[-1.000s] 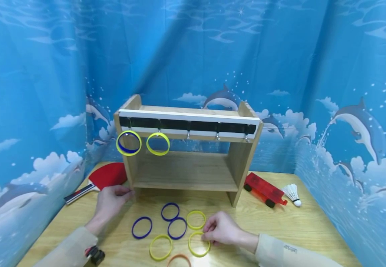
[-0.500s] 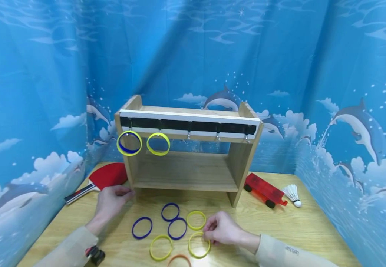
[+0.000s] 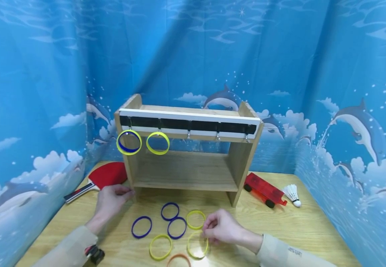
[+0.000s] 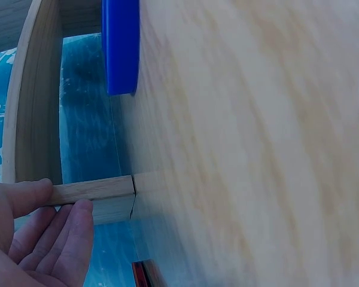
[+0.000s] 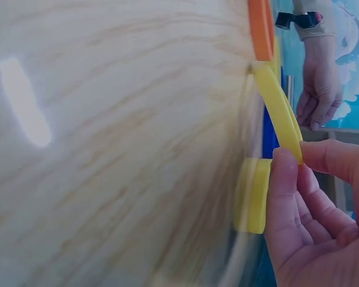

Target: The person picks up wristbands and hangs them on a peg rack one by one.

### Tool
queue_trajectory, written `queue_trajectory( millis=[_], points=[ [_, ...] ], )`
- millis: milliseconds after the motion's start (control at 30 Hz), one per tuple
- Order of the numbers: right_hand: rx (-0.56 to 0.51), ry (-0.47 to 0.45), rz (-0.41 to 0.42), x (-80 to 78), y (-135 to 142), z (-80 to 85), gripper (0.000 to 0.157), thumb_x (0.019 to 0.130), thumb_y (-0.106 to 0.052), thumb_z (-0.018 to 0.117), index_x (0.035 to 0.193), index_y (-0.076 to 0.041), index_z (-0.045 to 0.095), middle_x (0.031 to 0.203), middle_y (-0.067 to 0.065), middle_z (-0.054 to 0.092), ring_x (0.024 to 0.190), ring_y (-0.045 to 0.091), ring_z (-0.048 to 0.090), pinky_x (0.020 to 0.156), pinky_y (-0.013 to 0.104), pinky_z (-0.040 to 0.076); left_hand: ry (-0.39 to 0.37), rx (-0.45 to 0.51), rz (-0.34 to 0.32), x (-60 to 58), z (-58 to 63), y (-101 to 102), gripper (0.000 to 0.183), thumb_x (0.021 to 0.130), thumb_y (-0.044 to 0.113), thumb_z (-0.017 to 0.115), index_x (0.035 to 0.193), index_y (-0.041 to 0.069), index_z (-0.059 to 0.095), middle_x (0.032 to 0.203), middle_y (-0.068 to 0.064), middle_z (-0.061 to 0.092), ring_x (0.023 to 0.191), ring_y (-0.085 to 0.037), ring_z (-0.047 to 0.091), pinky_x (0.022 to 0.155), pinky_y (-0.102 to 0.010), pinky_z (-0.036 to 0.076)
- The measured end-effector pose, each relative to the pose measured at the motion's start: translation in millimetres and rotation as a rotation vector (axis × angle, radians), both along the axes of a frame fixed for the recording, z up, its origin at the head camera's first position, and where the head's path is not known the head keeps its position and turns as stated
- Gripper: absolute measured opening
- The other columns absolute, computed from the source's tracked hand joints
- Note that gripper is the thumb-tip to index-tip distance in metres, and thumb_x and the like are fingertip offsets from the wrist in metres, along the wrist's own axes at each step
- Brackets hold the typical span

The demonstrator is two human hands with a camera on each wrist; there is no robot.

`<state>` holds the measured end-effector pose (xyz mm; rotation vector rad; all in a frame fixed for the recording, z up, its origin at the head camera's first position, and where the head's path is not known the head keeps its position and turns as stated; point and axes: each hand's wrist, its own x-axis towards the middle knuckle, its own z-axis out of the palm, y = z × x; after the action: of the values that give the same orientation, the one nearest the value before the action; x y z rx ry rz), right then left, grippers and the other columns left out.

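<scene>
My right hand pinches a yellow silicone wristband between thumb and fingertips. In the right wrist view this yellow wristband tilts, its gripped side raised off the table. My left hand grips the lower front edge of the wooden shelf's left side panel, thumb on one face and fingers on the other. The small wooden shelf carries a row of hooks. A yellow wristband and a blue one hang together on the leftmost hook, and another yellow wristband on the second.
On the table lie several blue wristbands, two other yellow wristbands and an orange wristband. A red table tennis paddle lies left of the shelf. A red toy cart and a shuttlecock are at right.
The yellow wristband in my right hand has tipped up at the gripped side, and that hand has risen slightly. My left hand keeps its place on the shelf panel.
</scene>
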<state>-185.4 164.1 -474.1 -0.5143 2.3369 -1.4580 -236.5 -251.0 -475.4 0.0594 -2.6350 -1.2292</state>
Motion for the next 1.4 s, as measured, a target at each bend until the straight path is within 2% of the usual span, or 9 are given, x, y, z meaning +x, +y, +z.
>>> queue_trajectory(
  millis=[200, 367, 600, 833, 1200, 1400],
  points=[
    [-0.015, 0.014, 0.018, -2.7, -2.3, 8.5, 0.010, 0.088, 0.001, 0.085, 0.093, 0.008, 0.079, 0.076, 0.022, 0.079, 0.058, 0.010, 0.066, 0.054, 0.024, 0.059, -0.031, -0.001, -0.001, 0.9, 3.5, -0.1, 0.016, 0.102, 0.018, 0.082, 0.108, 0.004, 0.086, 0.101, -0.014, 0.088, 0.089, -0.020, 0.077, 0.071, -0.027, 0.056],
    [-0.021, 0.030, 0.015, -3.9, -3.7, 18.7, 0.009, 0.089, 0.001, 0.085, 0.094, 0.007, 0.080, 0.079, 0.028, 0.079, 0.059, 0.010, 0.068, 0.055, 0.029, 0.062, -0.016, -0.004, -0.003, 0.6, 3.1, -0.2, 0.017, 0.101, 0.019, 0.083, 0.106, 0.003, 0.086, 0.098, -0.014, 0.088, 0.086, -0.018, 0.076, 0.067, -0.026, 0.054],
    [-0.015, 0.067, -0.001, -6.1, -7.3, 33.0, 0.010, 0.091, -0.004, 0.086, 0.095, 0.003, 0.081, 0.084, 0.029, 0.081, 0.065, 0.013, 0.072, 0.061, 0.047, 0.068, -0.024, -0.002, -0.004, 0.4, 3.0, -0.5, 0.018, 0.101, 0.020, 0.083, 0.107, 0.003, 0.086, 0.100, -0.015, 0.088, 0.087, -0.019, 0.077, 0.067, -0.026, 0.054],
    [-0.046, 0.075, 0.008, -7.1, -15.6, 49.0, 0.011, 0.092, -0.006, 0.086, 0.097, 0.003, 0.081, 0.086, 0.026, 0.082, 0.070, 0.016, 0.076, 0.060, 0.029, 0.065, -0.022, -0.010, 0.003, 0.3, 2.8, -0.8, 0.018, 0.101, 0.020, 0.084, 0.107, 0.004, 0.086, 0.100, -0.014, 0.088, 0.089, -0.021, 0.077, 0.070, -0.028, 0.054],
    [-0.096, 0.115, 0.038, -8.6, -31.8, 76.6, 0.013, 0.094, -0.007, 0.086, 0.100, 0.004, 0.081, 0.087, 0.017, 0.084, 0.072, 0.012, 0.076, 0.063, 0.029, 0.066, -0.041, -0.016, 0.000, -0.1, 3.1, -1.5, 0.017, 0.102, 0.020, 0.082, 0.109, 0.005, 0.086, 0.103, -0.014, 0.088, 0.096, -0.025, 0.077, 0.076, -0.031, 0.055],
    [-0.134, 0.134, 0.036, -10.2, -39.2, 86.1, 0.015, 0.094, -0.005, 0.086, 0.103, 0.006, 0.081, 0.090, 0.025, 0.083, 0.073, 0.012, 0.074, 0.063, 0.026, 0.065, -0.039, -0.017, 0.009, -0.4, 2.4, -0.7, 0.016, 0.101, 0.020, 0.083, 0.108, 0.005, 0.086, 0.102, -0.013, 0.088, 0.095, -0.024, 0.078, 0.075, -0.029, 0.056]
  ],
)
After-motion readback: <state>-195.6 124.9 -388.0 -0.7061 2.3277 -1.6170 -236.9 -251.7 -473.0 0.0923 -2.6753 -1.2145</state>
